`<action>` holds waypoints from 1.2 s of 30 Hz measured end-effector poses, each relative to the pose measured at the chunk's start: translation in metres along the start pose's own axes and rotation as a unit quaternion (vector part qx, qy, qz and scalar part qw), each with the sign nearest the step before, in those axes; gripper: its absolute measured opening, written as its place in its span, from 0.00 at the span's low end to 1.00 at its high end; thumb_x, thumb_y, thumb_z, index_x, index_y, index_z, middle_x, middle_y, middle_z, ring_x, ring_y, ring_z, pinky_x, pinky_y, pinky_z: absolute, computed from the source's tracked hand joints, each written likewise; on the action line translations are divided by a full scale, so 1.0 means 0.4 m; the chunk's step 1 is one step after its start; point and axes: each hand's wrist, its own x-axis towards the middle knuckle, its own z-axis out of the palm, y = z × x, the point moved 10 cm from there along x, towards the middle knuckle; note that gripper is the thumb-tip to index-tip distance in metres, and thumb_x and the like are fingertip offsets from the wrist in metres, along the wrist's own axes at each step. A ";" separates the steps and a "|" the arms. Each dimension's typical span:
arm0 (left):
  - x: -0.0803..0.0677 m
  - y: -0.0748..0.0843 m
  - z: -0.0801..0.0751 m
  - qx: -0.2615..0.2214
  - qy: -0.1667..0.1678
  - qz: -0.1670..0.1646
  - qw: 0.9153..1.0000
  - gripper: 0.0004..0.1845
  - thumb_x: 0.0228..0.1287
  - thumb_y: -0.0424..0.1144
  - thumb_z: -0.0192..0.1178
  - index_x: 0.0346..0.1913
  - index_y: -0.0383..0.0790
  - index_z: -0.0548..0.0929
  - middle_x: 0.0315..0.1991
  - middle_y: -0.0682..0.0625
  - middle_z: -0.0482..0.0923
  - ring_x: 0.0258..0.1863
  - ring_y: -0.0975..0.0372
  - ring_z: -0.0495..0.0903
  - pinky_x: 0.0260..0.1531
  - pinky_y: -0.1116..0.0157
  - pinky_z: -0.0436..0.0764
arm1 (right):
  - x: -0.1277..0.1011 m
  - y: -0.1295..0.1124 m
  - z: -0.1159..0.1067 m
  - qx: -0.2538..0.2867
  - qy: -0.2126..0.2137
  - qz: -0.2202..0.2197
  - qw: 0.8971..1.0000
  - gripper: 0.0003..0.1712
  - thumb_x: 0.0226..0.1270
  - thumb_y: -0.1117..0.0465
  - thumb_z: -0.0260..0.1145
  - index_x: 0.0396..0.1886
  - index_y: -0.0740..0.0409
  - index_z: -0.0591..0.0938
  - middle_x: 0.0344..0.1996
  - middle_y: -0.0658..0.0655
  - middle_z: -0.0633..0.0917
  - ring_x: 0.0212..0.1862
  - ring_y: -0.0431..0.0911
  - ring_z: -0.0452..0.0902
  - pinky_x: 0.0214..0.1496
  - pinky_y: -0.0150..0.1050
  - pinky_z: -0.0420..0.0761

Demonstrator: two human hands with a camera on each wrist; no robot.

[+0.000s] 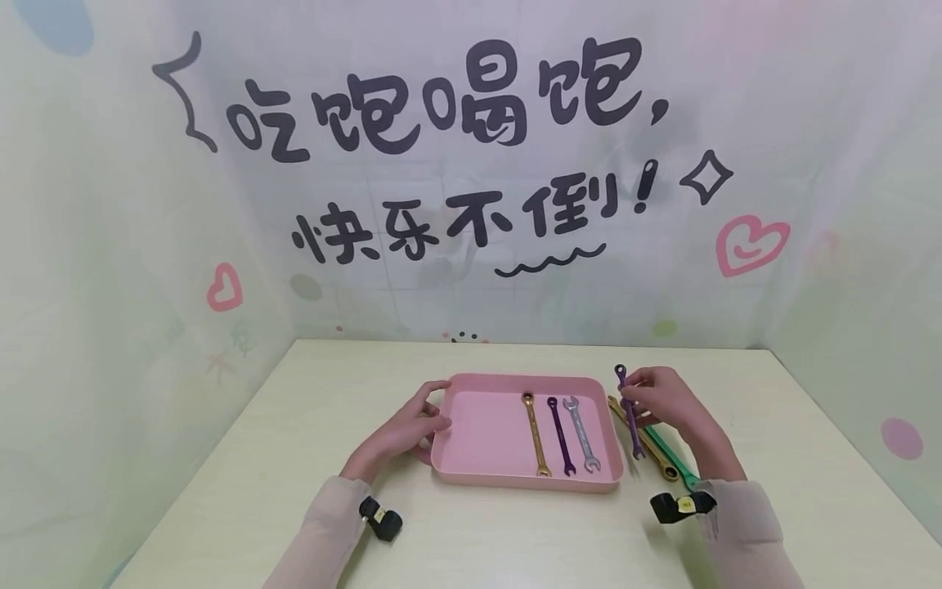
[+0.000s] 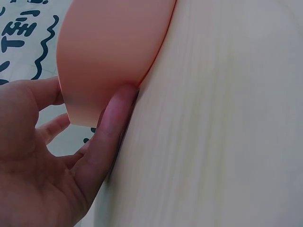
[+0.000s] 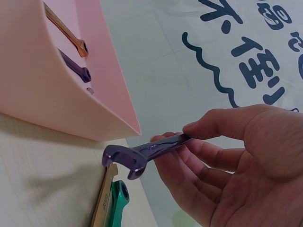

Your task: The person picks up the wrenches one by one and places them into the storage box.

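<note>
A purple wrench [image 1: 630, 413] stands steeply tilted above the table, pinched between the thumb and fingers of my right hand [image 1: 666, 397]. Its open jaw end points down in the right wrist view. My left hand [image 1: 405, 425] holds the left end of a pink tray [image 1: 471, 481], its thumb against the tray's outer wall [image 2: 113, 52]. Inside the tray's right half lie a gold wrench [image 1: 536, 433], a dark purple wrench [image 1: 562, 438] and a silver wrench [image 1: 583, 433], side by side.
Just right of the tray, another gold wrench [image 1: 664, 465] and a green wrench [image 1: 675, 458] lie on the pale wooden table [image 1: 515, 540], partly hidden by my right hand and the held wrench. A printed cloth backdrop [image 1: 471, 303] rises behind the table.
</note>
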 end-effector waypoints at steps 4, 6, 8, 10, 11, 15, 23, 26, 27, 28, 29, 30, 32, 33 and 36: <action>-0.001 0.001 -0.002 0.000 0.001 0.000 1.000 0.37 0.74 0.39 0.59 0.80 0.59 0.57 0.54 0.39 0.71 0.36 0.55 0.83 0.26 0.56 0.90 | 0.002 0.003 0.001 0.000 0.000 0.000 1.000 0.20 0.75 0.63 0.60 0.56 0.77 0.77 0.42 0.69 0.85 0.33 0.46 0.85 0.41 0.46 0.92; 0.000 0.001 -0.002 -0.001 0.002 -0.001 1.000 0.37 0.73 0.39 0.59 0.80 0.59 0.58 0.54 0.39 0.71 0.36 0.54 0.83 0.26 0.56 0.90 | 0.003 0.004 0.001 0.001 0.000 0.000 1.000 0.20 0.75 0.63 0.60 0.56 0.77 0.77 0.42 0.69 0.85 0.33 0.46 0.85 0.41 0.46 0.92; 0.000 0.001 -0.003 -0.002 0.003 -0.002 1.000 0.37 0.73 0.39 0.59 0.80 0.60 0.58 0.54 0.39 0.71 0.37 0.54 0.83 0.25 0.56 0.90 | 0.003 0.004 0.002 0.001 -0.002 -0.002 1.000 0.21 0.75 0.63 0.60 0.56 0.77 0.77 0.42 0.69 0.85 0.33 0.46 0.85 0.41 0.46 0.92; 0.001 0.000 -0.003 -0.002 0.002 -0.002 1.000 0.37 0.73 0.39 0.59 0.80 0.60 0.58 0.54 0.39 0.70 0.37 0.54 0.83 0.25 0.56 0.90 | 0.003 0.004 0.002 0.002 -0.002 -0.002 1.000 0.21 0.75 0.63 0.60 0.56 0.77 0.77 0.42 0.69 0.85 0.33 0.46 0.85 0.41 0.46 0.92; 0.001 0.000 -0.003 -0.003 0.002 -0.002 1.000 0.37 0.73 0.39 0.59 0.80 0.60 0.58 0.54 0.39 0.70 0.37 0.55 0.83 0.25 0.56 0.90 | 0.003 0.004 0.002 0.002 -0.002 -0.002 1.000 0.21 0.75 0.63 0.60 0.56 0.77 0.77 0.42 0.69 0.85 0.33 0.46 0.85 0.41 0.46 0.92; 0.000 -0.002 -0.003 -0.003 0.002 -0.002 1.000 0.37 0.73 0.39 0.59 0.80 0.59 0.58 0.54 0.39 0.69 0.36 0.55 0.83 0.25 0.56 0.90 | 0.004 0.004 0.004 0.003 -0.003 -0.005 1.000 0.21 0.74 0.63 0.60 0.56 0.77 0.77 0.42 0.69 0.85 0.33 0.46 0.85 0.41 0.46 0.92; 0.000 -0.003 -0.001 0.002 0.002 0.000 1.000 0.37 0.74 0.39 0.59 0.80 0.59 0.58 0.55 0.39 0.70 0.36 0.55 0.83 0.25 0.57 0.90 | 0.004 0.005 0.006 0.007 -0.003 -0.006 1.000 0.21 0.74 0.62 0.62 0.56 0.77 0.77 0.42 0.68 0.85 0.33 0.46 0.84 0.40 0.45 0.92; -0.001 -0.003 0.000 0.004 0.001 0.001 1.000 0.37 0.74 0.39 0.59 0.80 0.59 0.58 0.55 0.39 0.70 0.36 0.55 0.83 0.25 0.57 0.89 | 0.002 0.006 0.007 0.008 -0.002 -0.004 1.000 0.20 0.74 0.62 0.62 0.56 0.76 0.78 0.41 0.67 0.85 0.32 0.46 0.84 0.40 0.45 0.92; -0.001 -0.003 0.000 0.004 0.000 0.002 1.000 0.36 0.74 0.39 0.59 0.80 0.59 0.58 0.55 0.39 0.70 0.36 0.55 0.83 0.25 0.57 0.89 | 0.002 0.005 0.007 0.008 -0.001 -0.003 1.000 0.20 0.73 0.62 0.62 0.56 0.76 0.78 0.41 0.67 0.85 0.32 0.46 0.84 0.40 0.44 0.92; -0.001 -0.003 0.000 0.003 0.001 0.001 1.000 0.36 0.74 0.39 0.59 0.80 0.59 0.58 0.55 0.39 0.70 0.36 0.55 0.83 0.25 0.57 0.89 | 0.002 0.005 0.007 0.007 -0.002 -0.005 1.000 0.21 0.73 0.62 0.62 0.56 0.77 0.78 0.41 0.68 0.85 0.32 0.46 0.84 0.40 0.45 0.92; -0.001 -0.003 0.000 0.003 0.001 0.000 1.000 0.36 0.74 0.39 0.59 0.80 0.59 0.58 0.55 0.39 0.70 0.36 0.55 0.83 0.25 0.57 0.89 | 0.002 0.005 0.006 0.007 -0.001 -0.005 1.000 0.21 0.73 0.62 0.62 0.56 0.76 0.78 0.41 0.67 0.85 0.32 0.47 0.84 0.40 0.44 0.92; -0.001 -0.003 -0.001 0.002 0.002 -0.001 1.000 0.36 0.74 0.39 0.59 0.80 0.60 0.58 0.55 0.39 0.70 0.36 0.55 0.83 0.25 0.57 0.89 | 0.002 0.004 0.006 0.007 -0.001 -0.005 1.000 0.21 0.73 0.62 0.62 0.56 0.76 0.78 0.41 0.67 0.85 0.32 0.47 0.84 0.40 0.44 0.92; -0.001 -0.002 -0.001 0.000 0.005 -0.002 1.000 0.37 0.73 0.39 0.59 0.80 0.60 0.58 0.54 0.39 0.71 0.36 0.55 0.83 0.25 0.57 0.89 | 0.003 0.004 0.005 0.006 -0.001 -0.006 1.000 0.21 0.73 0.62 0.62 0.56 0.77 0.78 0.41 0.67 0.85 0.32 0.47 0.84 0.40 0.44 0.92; 0.000 -0.003 -0.002 0.000 0.006 -0.003 1.000 0.37 0.73 0.40 0.60 0.80 0.60 0.58 0.54 0.39 0.71 0.36 0.55 0.83 0.25 0.58 0.89 | 0.004 0.003 0.006 0.006 -0.002 -0.007 1.000 0.21 0.73 0.62 0.63 0.56 0.77 0.78 0.41 0.67 0.85 0.32 0.47 0.84 0.40 0.44 0.92; 0.002 -0.003 -0.003 0.001 0.010 -0.003 1.000 0.37 0.73 0.40 0.60 0.80 0.60 0.59 0.53 0.40 0.72 0.35 0.55 0.83 0.24 0.58 0.89 | 0.006 0.003 0.007 0.006 -0.002 -0.008 1.000 0.21 0.73 0.62 0.63 0.56 0.76 0.78 0.40 0.67 0.85 0.32 0.47 0.84 0.40 0.45 0.92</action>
